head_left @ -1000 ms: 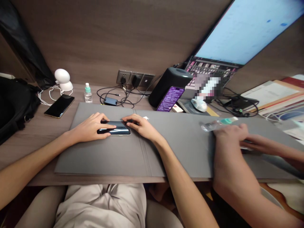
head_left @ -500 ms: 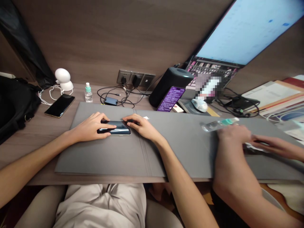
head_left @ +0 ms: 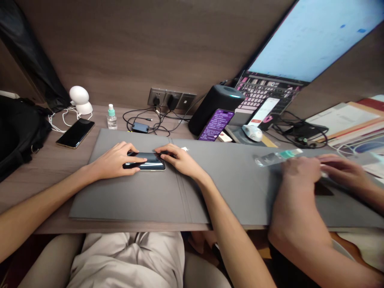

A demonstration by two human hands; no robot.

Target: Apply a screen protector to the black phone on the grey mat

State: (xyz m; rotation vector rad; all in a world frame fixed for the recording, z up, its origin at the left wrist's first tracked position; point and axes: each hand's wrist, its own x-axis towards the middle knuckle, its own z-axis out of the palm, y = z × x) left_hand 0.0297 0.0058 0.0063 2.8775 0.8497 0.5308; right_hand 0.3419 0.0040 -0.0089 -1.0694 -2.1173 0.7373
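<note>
A dark smartphone [head_left: 153, 163] lies flat, screen up, on the grey desk mat [head_left: 129, 200]. My left hand [head_left: 112, 162] grips its left end, with the thumb along the near edge, the index finger lying on the screen and other fingers at the far edge. At the opposite end, my right hand [head_left: 181, 161] holds the far right corner between thumb and fingers. A small scrap of white material [head_left: 185, 149] lies just beyond the right hand.
Behind the mat stand a spray bottle [head_left: 112, 118], a black speaker [head_left: 214, 106] and a phone with a purple screen [head_left: 216, 125]. Another phone [head_left: 76, 133] lies left. At right, a co-worker's hands [head_left: 303, 170] are over the mat near a lying spray bottle [head_left: 270, 159].
My hands and the smartphone stay in place. The co-worker's hands have shifted slightly away from me and to the right, uncovering a dark flat item beneath them.
</note>
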